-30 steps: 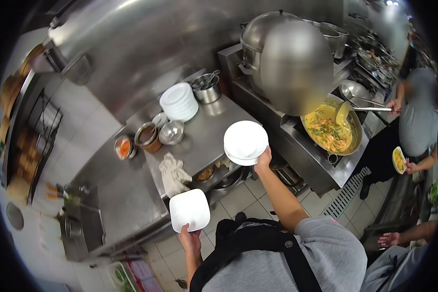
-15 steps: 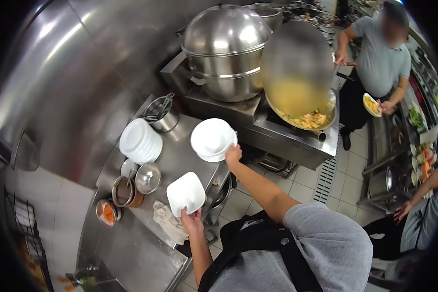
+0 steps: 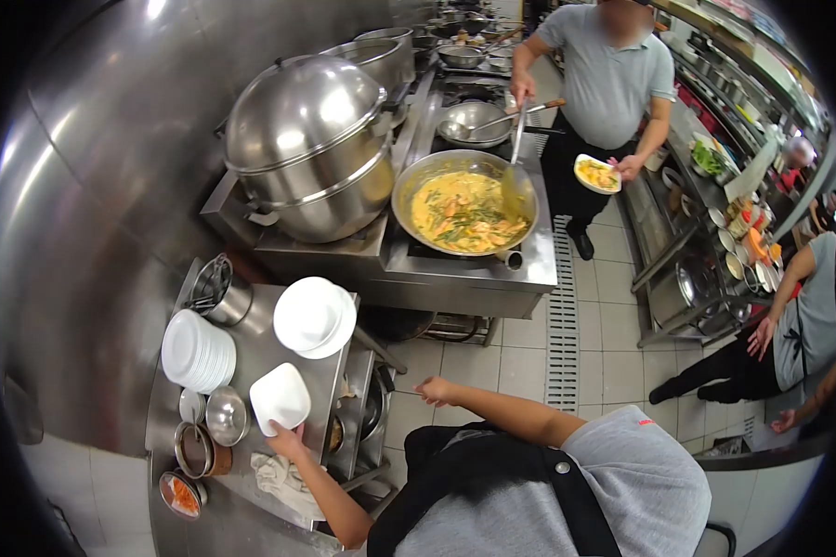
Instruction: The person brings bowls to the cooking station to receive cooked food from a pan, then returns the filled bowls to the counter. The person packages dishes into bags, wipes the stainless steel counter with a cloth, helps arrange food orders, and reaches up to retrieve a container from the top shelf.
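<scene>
My left hand (image 3: 290,442) grips the near edge of a white squarish bowl (image 3: 280,397) over the steel counter. My right hand (image 3: 437,391) is held over the floor beyond the counter's edge, with its fingers partly stretched out and nothing in them. Left of that hand, stacked white round bowls (image 3: 314,317) stand near the counter's edge. A tall stack of white plates (image 3: 198,351) is farther left. Beside it are a metal bowl (image 3: 228,416) and a container of brown liquid (image 3: 195,450).
A large wok of yellow food (image 3: 464,202) sits on the stove, next to a big domed steamer (image 3: 309,148). Behind the stove's corner a co-worker (image 3: 608,79) holds a ladle and a filled dish (image 3: 597,174). Another person (image 3: 803,306) stands at right. A cloth (image 3: 283,483) lies on the counter.
My right hand has let go of the stacked round bowls and drawn away to the right. My left hand keeps the squarish bowl. The view has swung right, and the co-worker's ladle is in the wok.
</scene>
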Demonstrator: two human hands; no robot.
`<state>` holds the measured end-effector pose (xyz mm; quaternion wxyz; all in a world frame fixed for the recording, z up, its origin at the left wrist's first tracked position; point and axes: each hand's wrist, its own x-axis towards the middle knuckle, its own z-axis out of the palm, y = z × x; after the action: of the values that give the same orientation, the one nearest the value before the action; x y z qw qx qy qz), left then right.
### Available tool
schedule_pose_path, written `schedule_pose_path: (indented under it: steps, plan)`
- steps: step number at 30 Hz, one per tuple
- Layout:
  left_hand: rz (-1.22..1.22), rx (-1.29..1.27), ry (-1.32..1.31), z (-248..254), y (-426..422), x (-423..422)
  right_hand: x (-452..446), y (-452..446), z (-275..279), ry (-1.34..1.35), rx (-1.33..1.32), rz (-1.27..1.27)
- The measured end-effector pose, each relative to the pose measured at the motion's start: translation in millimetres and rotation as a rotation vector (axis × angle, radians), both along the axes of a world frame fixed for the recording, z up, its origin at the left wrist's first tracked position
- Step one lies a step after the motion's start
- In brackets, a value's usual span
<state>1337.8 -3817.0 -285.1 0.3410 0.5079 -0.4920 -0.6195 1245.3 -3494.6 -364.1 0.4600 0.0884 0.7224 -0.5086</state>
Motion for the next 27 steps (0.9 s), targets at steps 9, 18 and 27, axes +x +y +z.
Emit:
schedule_pose_path:
  steps: [9,18,27]
  plan:
    - [0.068,-0.034,0.187,16.5,51.7,2.3,32.0,59.4,22.0,0.075,-0.077,0.126]
    - [-0.001,0.064,0.253,-8.8,83.8,7.7,65.7,146.0,-2.5,0.174,-0.089,0.402]
    - [-2.184,-0.855,-0.774,-1.2,244.2,66.1,97.1,288.3,-85.6,-0.044,0.503,0.257]
